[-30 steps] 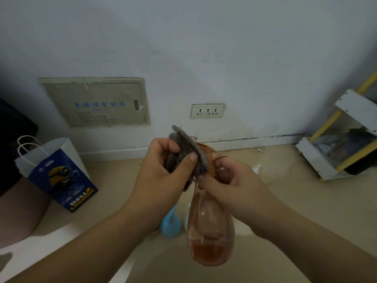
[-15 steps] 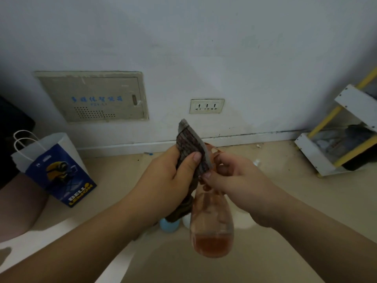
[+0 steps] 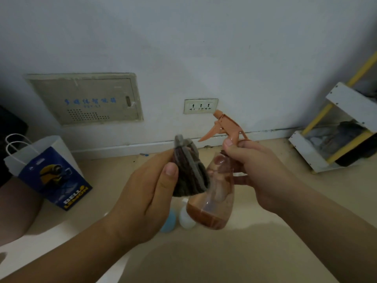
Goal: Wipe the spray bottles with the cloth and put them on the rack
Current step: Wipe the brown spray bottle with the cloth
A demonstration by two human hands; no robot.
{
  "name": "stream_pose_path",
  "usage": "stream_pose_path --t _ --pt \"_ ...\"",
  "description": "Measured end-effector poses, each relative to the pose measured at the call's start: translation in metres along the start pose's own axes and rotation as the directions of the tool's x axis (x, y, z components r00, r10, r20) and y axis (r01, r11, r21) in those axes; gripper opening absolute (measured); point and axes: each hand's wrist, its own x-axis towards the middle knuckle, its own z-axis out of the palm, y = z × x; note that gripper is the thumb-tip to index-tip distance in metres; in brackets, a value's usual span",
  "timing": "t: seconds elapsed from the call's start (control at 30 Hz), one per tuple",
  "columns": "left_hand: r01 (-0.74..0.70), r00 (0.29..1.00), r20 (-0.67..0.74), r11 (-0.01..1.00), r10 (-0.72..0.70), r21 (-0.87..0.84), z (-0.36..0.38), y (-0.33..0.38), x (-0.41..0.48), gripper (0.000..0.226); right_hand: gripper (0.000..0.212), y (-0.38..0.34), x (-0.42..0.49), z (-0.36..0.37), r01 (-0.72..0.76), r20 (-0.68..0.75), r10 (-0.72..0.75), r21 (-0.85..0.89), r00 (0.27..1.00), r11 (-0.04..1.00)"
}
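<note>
The spray bottle [image 3: 212, 201] hangs tilted above the floor, part full of reddish liquid. The left hand [image 3: 146, 197] has its fingers clamped on the folded cloth [image 3: 189, 174] at the bottle's shoulder. The right hand [image 3: 259, 170] grips the neck, fingers curled round it. A hard wipe could twist it loose, well short of the rack [image 3: 308, 152].

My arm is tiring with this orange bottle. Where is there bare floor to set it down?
Bare floor lies between the paper bag and the baseboard, left of the cloth. A wider patch lies between the right hand and the rack. It is crowded directly under the orange spray bottle, where a blue bottle and a white bottle stand.
</note>
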Motion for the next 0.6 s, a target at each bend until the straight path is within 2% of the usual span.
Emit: stream_pose_path --t 0.13,0.23,0.3,0.37,0.47,0.6 --pt "0.118 0.983 -0.154 0.989 -0.103 0.088 0.003 -0.002 0.002 0.041 0.023 -0.001 -0.002 0.000 0.014 -0.001 -0.014 0.007 1.000 1.000" --pt "0.269 0.937 -0.243 0.962 -0.252 0.039 0.003 -0.006 0.007 0.023 0.023 0.000 0.000 -0.001 0.044 -0.034 -0.044 -0.002 0.998 0.999" --pt "0.305 0.918 -0.275 0.952 -0.287 0.025 0.000 -0.005 0.011 0.028 0.021 0.001 0.002 -0.001 0.071 -0.068 -0.071 -0.012 0.995 0.997" --pt "0.234 0.942 -0.272 0.965 -0.195 0.119 -0.007 0.002 0.012 0.034 0.021 0.003 0.004 0.000 0.104 -0.109 -0.106 -0.022 0.988 0.994" --pt "0.071 0.981 -0.192 0.947 -0.010 0.314 -0.015 0.012 0.014 0.032 0.020 0.005 0.008 -0.001 0.113 -0.142 -0.117 -0.032 0.983 0.993" --pt "0.076 0.983 -0.181 0.934 -0.013 0.348 -0.012 0.010 0.010 0.036 0.021 0.007 0.009 0.000 0.080 -0.142 -0.085 -0.038 0.986 0.996"
